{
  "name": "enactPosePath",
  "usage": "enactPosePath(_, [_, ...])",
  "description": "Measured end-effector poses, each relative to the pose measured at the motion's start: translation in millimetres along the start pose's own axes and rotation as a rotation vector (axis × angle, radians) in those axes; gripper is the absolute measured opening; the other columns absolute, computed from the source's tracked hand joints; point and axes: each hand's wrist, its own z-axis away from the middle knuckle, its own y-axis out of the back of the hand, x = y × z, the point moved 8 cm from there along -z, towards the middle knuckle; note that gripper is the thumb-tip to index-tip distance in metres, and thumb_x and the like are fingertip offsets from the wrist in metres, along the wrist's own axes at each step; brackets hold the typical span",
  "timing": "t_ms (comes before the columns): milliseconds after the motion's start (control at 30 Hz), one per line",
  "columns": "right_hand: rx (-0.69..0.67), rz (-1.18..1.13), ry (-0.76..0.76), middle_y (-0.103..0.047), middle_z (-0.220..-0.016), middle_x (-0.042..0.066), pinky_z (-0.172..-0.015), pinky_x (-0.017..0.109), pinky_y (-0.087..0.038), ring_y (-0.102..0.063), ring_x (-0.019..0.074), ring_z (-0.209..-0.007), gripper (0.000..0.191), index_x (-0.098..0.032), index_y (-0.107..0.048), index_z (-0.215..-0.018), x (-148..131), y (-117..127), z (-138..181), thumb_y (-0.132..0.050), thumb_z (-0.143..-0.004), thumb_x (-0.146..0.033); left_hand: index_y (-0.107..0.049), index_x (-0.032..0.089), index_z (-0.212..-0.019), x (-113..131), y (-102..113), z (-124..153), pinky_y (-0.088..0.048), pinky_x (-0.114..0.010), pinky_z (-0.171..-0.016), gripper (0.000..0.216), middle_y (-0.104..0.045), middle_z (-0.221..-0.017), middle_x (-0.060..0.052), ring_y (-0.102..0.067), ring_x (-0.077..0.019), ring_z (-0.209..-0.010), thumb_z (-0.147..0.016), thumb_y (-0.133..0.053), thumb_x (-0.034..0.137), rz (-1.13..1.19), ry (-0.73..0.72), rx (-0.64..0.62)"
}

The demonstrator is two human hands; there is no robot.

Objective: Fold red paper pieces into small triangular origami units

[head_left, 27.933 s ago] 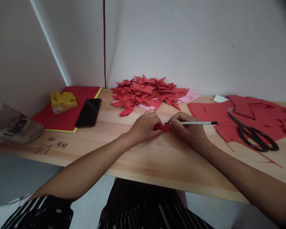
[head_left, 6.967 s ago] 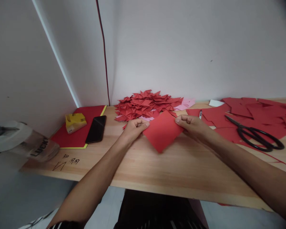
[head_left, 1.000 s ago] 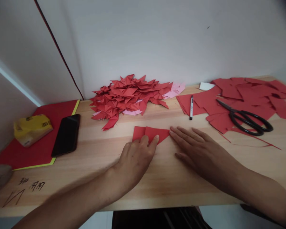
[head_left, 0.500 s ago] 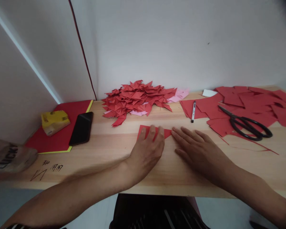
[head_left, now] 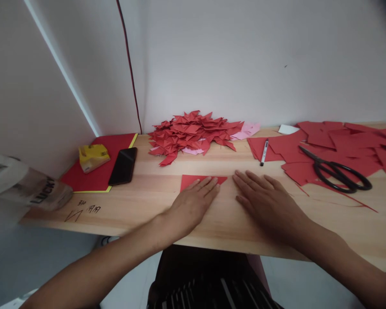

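Note:
A folded red paper (head_left: pixel 189 180) lies flat on the wooden table (head_left: pixel 231 223) in front of me. My left hand (head_left: pixel 191 206) rests palm down on it, fingers stretched out over its lower edge. Just right of the paper, my right hand (head_left: pixel 266 201) lies flat on the bare wood, fingers spread, its fingertips close to the paper's right corner. Neither hand holds anything. Behind the paper sits a heap of folded red paper pieces (head_left: pixel 193 130), with a few pink ones (head_left: pixel 248 129) at its right edge.
A marker pen (head_left: pixel 263 151) and black scissors (head_left: pixel 336 174) lie on loose red paper sheets (head_left: pixel 337 143) at the right. At the left, a black phone (head_left: pixel 123 165) and a yellow packet (head_left: pixel 93 156) rest on a red folder (head_left: pixel 93 178). A printed plastic bag (head_left: pixel 28 186) hangs off the left edge.
My left hand slid left and down along the folded paper, uncovering more of its top edge. The right hand stayed flat beside it. The view shifted slightly.

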Motion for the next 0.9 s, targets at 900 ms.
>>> enactPosePath(900, [0.142,-0.03,0.155,-0.051,-0.145,0.015,-0.11,0.049,-0.038,-0.049,0.025,-0.135,0.049,-0.009,-0.051,-0.139,-56.0,15.4,22.1,-0.038,-0.099,-0.034,-0.044,0.015,-0.145,11.8,14.1,73.6,-0.028,-0.043,-0.122,0.048,-0.038,-0.155,-0.007,-0.031,-0.0196,-0.146,-0.099,-0.04,0.029,0.053,0.13,0.198])
